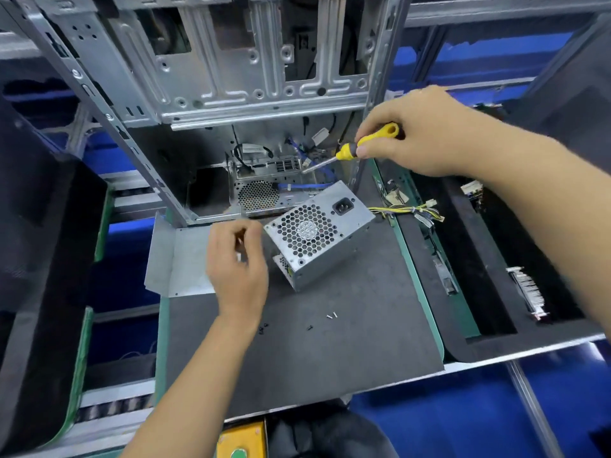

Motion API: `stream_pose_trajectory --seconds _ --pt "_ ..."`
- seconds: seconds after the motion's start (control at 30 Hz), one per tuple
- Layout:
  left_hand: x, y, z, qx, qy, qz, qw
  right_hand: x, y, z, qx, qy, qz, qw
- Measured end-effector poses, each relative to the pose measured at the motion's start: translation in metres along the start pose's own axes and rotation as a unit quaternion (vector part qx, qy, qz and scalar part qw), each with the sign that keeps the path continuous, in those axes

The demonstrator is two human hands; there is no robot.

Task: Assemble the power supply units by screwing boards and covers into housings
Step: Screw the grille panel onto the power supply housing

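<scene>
A silver power supply unit point(325, 236) with a honeycomb fan grille lies tilted on the dark mat point(330, 352). My right hand point(423, 133) grips a yellow-handled screwdriver point(360, 145) above and behind the unit, its tip pointing down-left toward the open computer case point(231, 87). Left of the unit, my left hand point(238, 262) hovers with curled fingers pinching what looks like a small screw. A flat metal cover plate point(178, 262) lies under and left of that hand. A few loose screws point(330, 315) lie on the mat in front of the unit.
A yellow-and-black wire bundle point(410, 211) trails right from the unit. Black trays stand at the right point(479, 259) and the left point(39, 226). A white toothed part point(529, 292) lies in the right tray. Blue surfaces show beyond the mat.
</scene>
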State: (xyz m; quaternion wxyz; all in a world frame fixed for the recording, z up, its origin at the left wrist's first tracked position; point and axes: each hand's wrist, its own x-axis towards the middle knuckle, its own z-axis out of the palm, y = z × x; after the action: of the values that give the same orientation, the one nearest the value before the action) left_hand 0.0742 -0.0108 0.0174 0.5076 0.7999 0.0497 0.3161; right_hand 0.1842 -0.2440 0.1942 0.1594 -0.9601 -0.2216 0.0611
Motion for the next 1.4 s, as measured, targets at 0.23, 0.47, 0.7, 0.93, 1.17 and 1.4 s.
stream_pose_trajectory --seconds 0.23,0.47,0.7,0.93,1.17,1.4 --pt "-0.091 -0.032 -0.014 0.137 -0.328 0.180 0.917 -0.030 0.017 0.056 0.212 0.049 0.063 0.974" --pt "-0.098 -0.042 -0.006 0.185 -0.392 0.124 0.893 -0.040 0.027 0.068 0.281 0.105 0.069 0.951" --pt "-0.100 -0.023 0.018 0.161 -0.400 0.131 0.893 -0.048 0.026 0.073 0.323 0.119 0.062 0.937" --pt "-0.093 -0.030 0.038 0.158 -0.468 0.118 0.862 -0.054 0.027 0.081 0.339 0.119 0.072 0.930" --pt "-0.097 -0.030 0.035 0.167 -0.463 0.176 0.853 -0.054 0.030 0.084 0.342 0.117 0.081 0.929" --pt "-0.103 -0.033 0.036 0.194 -0.445 0.199 0.851 -0.059 0.035 0.088 0.353 0.116 0.098 0.923"
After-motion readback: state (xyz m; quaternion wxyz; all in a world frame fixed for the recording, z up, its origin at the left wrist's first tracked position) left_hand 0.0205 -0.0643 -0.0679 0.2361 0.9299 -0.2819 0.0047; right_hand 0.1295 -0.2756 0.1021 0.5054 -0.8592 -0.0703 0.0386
